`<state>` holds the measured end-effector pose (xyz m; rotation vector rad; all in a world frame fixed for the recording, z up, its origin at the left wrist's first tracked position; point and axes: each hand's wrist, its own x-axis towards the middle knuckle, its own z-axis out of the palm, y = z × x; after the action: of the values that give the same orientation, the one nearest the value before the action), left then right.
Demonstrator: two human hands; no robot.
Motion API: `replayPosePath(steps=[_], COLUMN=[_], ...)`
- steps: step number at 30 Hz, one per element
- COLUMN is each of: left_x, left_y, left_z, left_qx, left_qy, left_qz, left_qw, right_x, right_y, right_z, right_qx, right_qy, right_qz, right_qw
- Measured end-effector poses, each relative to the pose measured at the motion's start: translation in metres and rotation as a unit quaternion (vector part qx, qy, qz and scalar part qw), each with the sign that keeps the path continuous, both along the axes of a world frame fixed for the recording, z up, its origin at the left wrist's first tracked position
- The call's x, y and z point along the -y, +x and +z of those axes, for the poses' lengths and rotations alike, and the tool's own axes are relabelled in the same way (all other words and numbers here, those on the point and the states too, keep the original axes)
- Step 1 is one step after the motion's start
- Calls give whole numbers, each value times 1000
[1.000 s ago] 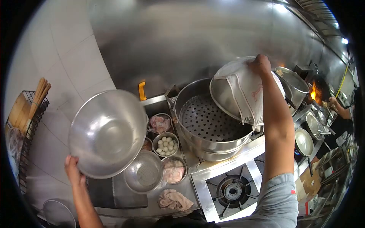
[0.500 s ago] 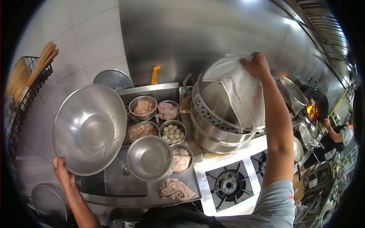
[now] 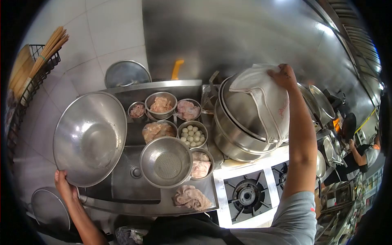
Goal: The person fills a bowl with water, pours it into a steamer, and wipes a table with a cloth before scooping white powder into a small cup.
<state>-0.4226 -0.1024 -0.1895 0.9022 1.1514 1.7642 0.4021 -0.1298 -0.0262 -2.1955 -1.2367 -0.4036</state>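
My left hand grips the lower left rim of a large steel mixing bowl, which is tilted with its inside facing me. At the upper right, my right hand is closed at the top of a white cloth. The cloth drapes over a steel lid on a tall steamer pot. Whatever lies under the cloth in those fingers, perhaps a handle, is hidden. Left of the pot, a steel strainer bowl sits among smaller bowls.
Small bowls hold raw meat and white balls. A crumpled cloth lies by the sink. A gas burner is in front of the pot. Skewers stand in a wire rack. Another person works at a lit stove.
My right hand has brought the lid down onto the pot, covering the perforated rim that showed before. The mixing bowl has shifted slightly left in view, still in my left hand.
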Motion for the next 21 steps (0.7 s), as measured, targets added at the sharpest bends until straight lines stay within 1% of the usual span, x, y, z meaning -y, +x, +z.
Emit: replayPosePath(steps=[3,5,6,8,12,14,15,17,21], left_x=[0,0,0,0,5,5,4,-1,-8], left_y=[-3,-4,-4,-7,5,10,11,5,-7], left_z=[-2,-4,-5,-8,-2,-2,-2,-11,-29], left_qx=[2,2,2,3,10,5,0,-4,-4], left_qy=[3,4,5,5,0,-4,-7,-7,-4], left_qz=[11,11,11,5,2,7,12,12,9], left_qw=[1000,1000,1000,1000,1000,1000,1000,1000,1000], right_x=[0,0,1,3,4,8,7,1,8], right_y=[-2,-1,-2,-3,1,-7,-4,1,-10], right_z=[-4,-8,-5,0,6,9,5,-2,-6], right_qx=[21,84,84,8,3,-42,-44,19,-10], right_qy=[-2,73,73,38,6,-30,-31,-4,12], right_qz=[-9,17,18,8,-10,16,13,-28,-41], right_qw=[1000,994,994,999,1000,999,998,999,999])
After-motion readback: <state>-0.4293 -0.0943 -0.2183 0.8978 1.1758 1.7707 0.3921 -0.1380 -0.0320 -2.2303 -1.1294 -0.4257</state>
